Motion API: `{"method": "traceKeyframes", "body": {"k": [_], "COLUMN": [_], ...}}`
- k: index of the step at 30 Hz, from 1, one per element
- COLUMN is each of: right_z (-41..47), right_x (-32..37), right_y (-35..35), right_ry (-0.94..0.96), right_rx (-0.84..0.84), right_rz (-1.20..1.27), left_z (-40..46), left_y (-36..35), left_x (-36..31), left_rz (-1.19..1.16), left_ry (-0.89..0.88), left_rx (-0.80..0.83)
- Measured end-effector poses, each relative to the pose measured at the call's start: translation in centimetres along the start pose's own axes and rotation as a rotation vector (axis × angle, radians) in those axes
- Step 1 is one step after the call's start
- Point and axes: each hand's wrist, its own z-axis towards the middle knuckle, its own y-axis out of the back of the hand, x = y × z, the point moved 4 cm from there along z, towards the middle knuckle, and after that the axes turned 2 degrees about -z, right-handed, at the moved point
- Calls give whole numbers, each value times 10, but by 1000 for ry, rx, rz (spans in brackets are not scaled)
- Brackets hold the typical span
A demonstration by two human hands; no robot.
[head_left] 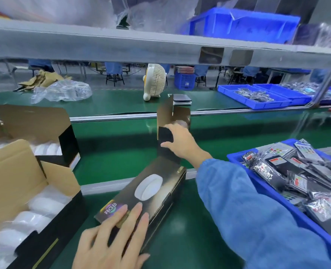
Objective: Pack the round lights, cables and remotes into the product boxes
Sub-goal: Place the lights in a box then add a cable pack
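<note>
A long black product box (pixel 151 193), printed with a white round light and "RGB", lies on the green bench in front of me. My left hand (pixel 112 239) presses its near end with straight fingers. My right hand (pixel 182 142) reaches to the box's far end and grips the raised black flap (pixel 165 134) between fingers and thumb. Other end flaps (pixel 172 113) stand open behind it. Bagged remotes (pixel 304 175) fill a blue bin at the right. White round lights (pixel 34 208) lie in a carton at the left.
A second open carton (pixel 34 121) stands at the far left. Beyond the conveyor strip are a small cream fan (pixel 154 81), a plastic bag (pixel 62 91), blue trays (pixel 257 96) with bagged parts and a grey shelf (pixel 122 43) overhead.
</note>
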Motion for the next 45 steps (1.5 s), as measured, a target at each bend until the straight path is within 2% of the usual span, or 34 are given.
{"method": "traceKeyframes", "body": {"k": [4, 7, 8, 9, 10, 11, 12, 13, 14, 15, 16, 17, 18, 19, 20, 21, 22, 24, 26, 29, 30, 31, 32, 33, 34, 35, 36, 38, 40, 42, 43, 45], "right_z": [-5, -41, -59, -79, -98, -117, -135, -150, -160, -165, -169, -170, -172, -176, -179, -182, -186, -191, -196, -195, -194, -193, -194, -199, -207, -214, -218, -216, -199, -179, -171, -153], "right_x": [-17, -28, -21, -8, 9, 26, 36, 37, 26, 2, -30, -62, -91, -119, -141, -155, -163, -169, -174, -171, -161, -145, -124, -95, -62, -29, 4, 55, 88, 91, 89, 86], "right_y": [14, 57, 66, 69, 64, 57, 52, 57, 71, 89, 112, 132, 140, 137, 128, 116, 108, 97, 100, 113, 122, 133, 147, 160, 171, 177, 173, 143, 92, 45, 36, 35], "right_ry": [-96, -157, -121, -44, 59, 140, 178, 180, 159, 115, 28, -84, -201, -309, -370, -396, -382, -285, -302, -373, -370, -323, -214, -63, 100, 271, 417, 576, 552, 417, 380, 398], "right_rx": [-133, -316, -351, -336, -243, -79, 112, 219, 173, 25, -162, -265, -196, -31, 117, 185, 158, -3, -104, -52, -101, -226, -412, -596, -729, -770, -715, -491, -193, 129, 189, 187], "right_rz": [99, 95, 96, 79, 126, 269, 456, 619, 744, 760, 642, 360, 6, -250, -357, -382, -393, -478, -488, -501, -459, -383, -293, -174, -45, 62, 128, 71, -232, -385, -395, -433], "left_z": [21, 51, 69, 89, 104, 118, 130, 136, 141, 138, 128, 115, 103, 95, 91, 90, 90, 87, 82, 72, 69, 63, 57, 51, 48, 47, 45, 47, 46, 47, 46, 46], "left_y": [-25, -54, -59, -60, -65, -61, -50, -41, -32, -25, -22, -25, -31, -39, -44, -46, -48, -47, -41, -30, -26, -18, -4, 16, 37, 52, 59, 53, 31, 15, 12, 9], "left_x": [12, 38, 48, 57, 65, 71, 72, 68, 59, 43, 28, 15, 5, 1, 0, 3, 6, 17, 29, 47, 51, 53, 54, 53, 43, 28, 11, -17, -34, -43, -45, -46], "left_rz": [47, -14, -95, -280, -577, -819, -935, -1018, -1155, -1200, -1210, -1179, -1188, -1274, -1372, -1405, -1388, -1378, -1387, -1431, -1419, -1368, -1252, -1077, -889, -726, -588, -338, -152, -72, -62, -62], "left_ry": [194, 393, 496, 646, 808, 856, 784, 753, 822, 810, 803, 817, 864, 940, 1047, 1095, 1087, 1051, 1036, 1043, 1065, 1084, 1071, 986, 810, 600, 401, 192, 176, 169, 165, 157], "left_rx": [98, 384, 443, 460, 406, 267, 64, -84, -174, -156, -138, -124, -128, -168, -199, -177, -108, -11, 62, 143, 111, 5, -173, -390, -541, -575, -519, -226, 107, 377, 425, 464]}}
